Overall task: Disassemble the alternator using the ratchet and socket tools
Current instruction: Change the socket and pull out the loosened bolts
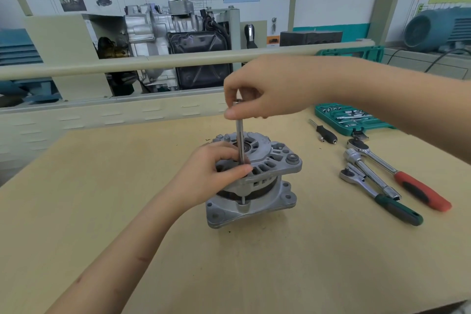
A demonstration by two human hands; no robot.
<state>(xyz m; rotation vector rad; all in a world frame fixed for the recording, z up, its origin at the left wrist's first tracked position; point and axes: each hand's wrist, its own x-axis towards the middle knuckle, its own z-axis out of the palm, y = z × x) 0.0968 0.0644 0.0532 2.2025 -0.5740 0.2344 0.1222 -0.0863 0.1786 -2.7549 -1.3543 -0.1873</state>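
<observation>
A silver alternator [270, 176] stands upright in the middle of the wooden table [127, 211]. A long thin metal extension bar [239, 140] rises vertically from its front left edge. My right hand [260, 89] pinches the top of that bar from above. My left hand [214, 173] grips the alternator's upper housing, with its thumb and fingers beside the lower part of the bar. The bar's lower tip is hidden behind my left fingers.
Right of the alternator lie a red-handled ratchet [397, 173], a green-handled ratchet [377, 194] and a chrome bar [369, 171] between them. A small black-handled driver [323, 132] and an open green socket case [351, 120] sit further back. A rail and engine display stand behind the table.
</observation>
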